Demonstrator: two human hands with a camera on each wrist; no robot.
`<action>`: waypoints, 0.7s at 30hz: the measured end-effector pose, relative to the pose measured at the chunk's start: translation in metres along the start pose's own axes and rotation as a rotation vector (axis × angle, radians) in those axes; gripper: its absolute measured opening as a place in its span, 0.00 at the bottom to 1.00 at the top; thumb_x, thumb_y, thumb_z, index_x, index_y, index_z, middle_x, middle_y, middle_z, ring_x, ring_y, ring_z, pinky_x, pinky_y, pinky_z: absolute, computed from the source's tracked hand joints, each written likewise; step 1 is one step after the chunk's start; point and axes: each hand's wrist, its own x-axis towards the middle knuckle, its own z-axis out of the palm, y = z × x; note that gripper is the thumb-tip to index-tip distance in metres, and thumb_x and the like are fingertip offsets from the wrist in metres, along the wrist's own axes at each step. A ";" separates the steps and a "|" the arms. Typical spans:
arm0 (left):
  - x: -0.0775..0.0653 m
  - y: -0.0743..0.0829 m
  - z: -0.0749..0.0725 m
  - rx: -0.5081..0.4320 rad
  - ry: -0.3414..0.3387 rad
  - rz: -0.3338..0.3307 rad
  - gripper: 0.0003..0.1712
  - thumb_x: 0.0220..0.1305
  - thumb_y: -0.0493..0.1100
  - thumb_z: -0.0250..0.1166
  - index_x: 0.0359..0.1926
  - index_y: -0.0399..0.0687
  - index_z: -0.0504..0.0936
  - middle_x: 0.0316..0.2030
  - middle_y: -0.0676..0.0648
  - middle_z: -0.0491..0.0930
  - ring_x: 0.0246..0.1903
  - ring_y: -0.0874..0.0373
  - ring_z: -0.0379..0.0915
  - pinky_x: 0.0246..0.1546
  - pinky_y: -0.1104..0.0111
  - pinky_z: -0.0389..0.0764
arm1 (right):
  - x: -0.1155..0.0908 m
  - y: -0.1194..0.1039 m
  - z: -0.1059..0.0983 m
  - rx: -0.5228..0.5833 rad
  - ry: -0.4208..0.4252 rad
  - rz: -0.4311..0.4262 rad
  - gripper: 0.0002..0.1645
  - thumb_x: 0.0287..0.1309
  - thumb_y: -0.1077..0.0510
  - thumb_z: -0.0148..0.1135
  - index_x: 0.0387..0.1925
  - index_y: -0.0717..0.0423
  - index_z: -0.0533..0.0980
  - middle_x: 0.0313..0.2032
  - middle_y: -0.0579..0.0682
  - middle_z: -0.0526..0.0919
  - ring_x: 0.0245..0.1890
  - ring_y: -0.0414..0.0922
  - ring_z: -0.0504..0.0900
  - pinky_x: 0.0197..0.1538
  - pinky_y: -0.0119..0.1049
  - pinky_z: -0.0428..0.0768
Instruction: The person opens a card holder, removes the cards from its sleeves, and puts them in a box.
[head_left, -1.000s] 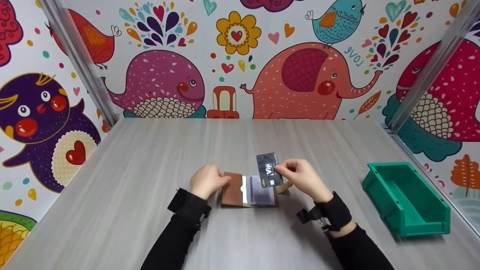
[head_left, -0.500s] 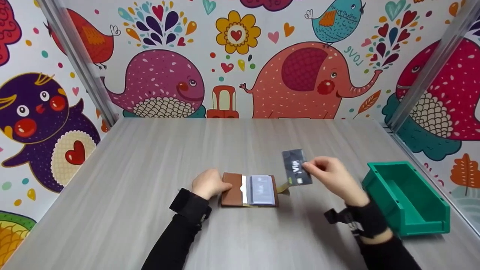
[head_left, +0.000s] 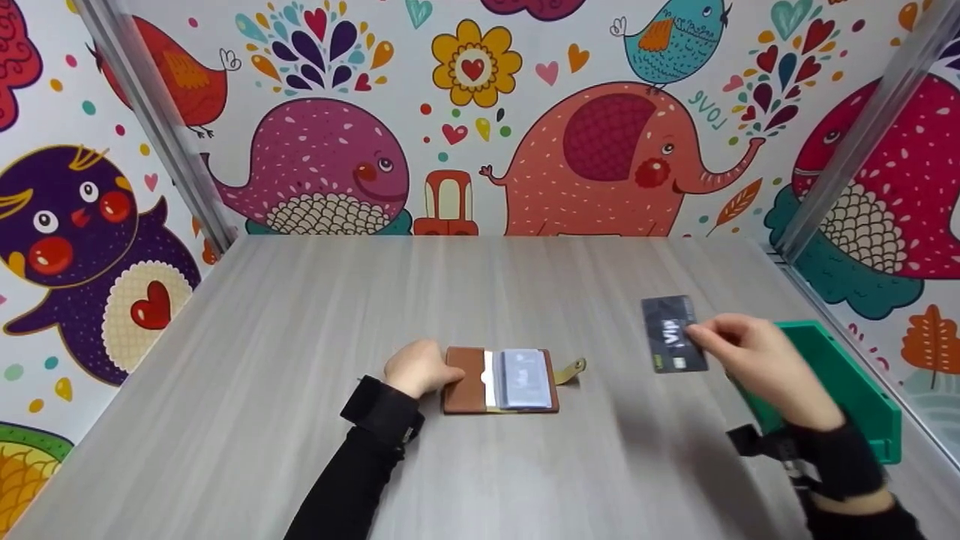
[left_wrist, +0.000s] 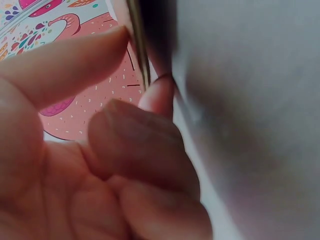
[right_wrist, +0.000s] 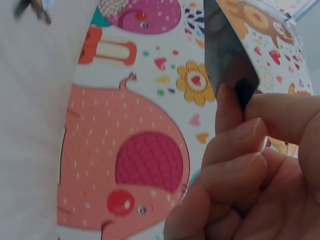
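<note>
A brown wallet (head_left: pixel 463 394) lies open on the table, with a white paper edge and clear plastic card sleeves (head_left: pixel 525 379) inside. Its strap (head_left: pixel 571 370) sticks out to the right. My left hand (head_left: pixel 418 369) pinches the wallet's left edge, thumb on top; in the left wrist view a finger (left_wrist: pixel 159 96) reaches under that edge. Held up in the air, right of the wallet, is a dark card (head_left: pixel 673 337) marked "Vip". My right hand (head_left: pixel 765 364) pinches its right edge between thumb and finger, and the right wrist view shows the card (right_wrist: pixel 230 55) side-on.
A green plastic bin (head_left: pixel 862 409) stands at the table's right side, partly hidden behind my right hand and wrist. Printed walls with cartoon animals close off the back and both sides of the table (head_left: pixel 360 285). Metal posts (head_left: pixel 161 127) stand at the corners.
My right hand has carried the card rightward, from above the wallet to near the green bin. The sleeves and strap it covered now show. My left hand has stayed at the wallet's left edge.
</note>
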 end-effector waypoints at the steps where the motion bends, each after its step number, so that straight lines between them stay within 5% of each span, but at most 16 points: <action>1: 0.000 0.000 0.000 0.001 -0.001 0.000 0.22 0.53 0.53 0.71 0.14 0.51 0.69 0.18 0.51 0.72 0.18 0.57 0.66 0.19 0.66 0.64 | -0.002 0.003 -0.004 -0.013 0.002 0.010 0.25 0.69 0.41 0.56 0.39 0.60 0.80 0.31 0.51 0.78 0.30 0.45 0.71 0.27 0.34 0.67; 12: -0.001 0.003 0.000 0.029 -0.002 -0.009 0.19 0.54 0.53 0.71 0.19 0.47 0.75 0.22 0.50 0.74 0.21 0.55 0.68 0.21 0.65 0.66 | -0.014 0.043 -0.045 -0.049 -0.041 0.164 0.33 0.71 0.38 0.51 0.46 0.68 0.77 0.36 0.55 0.81 0.38 0.51 0.73 0.32 0.33 0.75; 21: -0.001 0.004 0.001 0.043 0.004 -0.012 0.18 0.53 0.53 0.71 0.21 0.47 0.76 0.23 0.51 0.73 0.22 0.55 0.68 0.22 0.64 0.66 | -0.029 0.076 -0.072 -0.104 0.004 0.246 0.32 0.73 0.40 0.47 0.40 0.69 0.76 0.33 0.54 0.78 0.33 0.48 0.72 0.28 0.33 0.72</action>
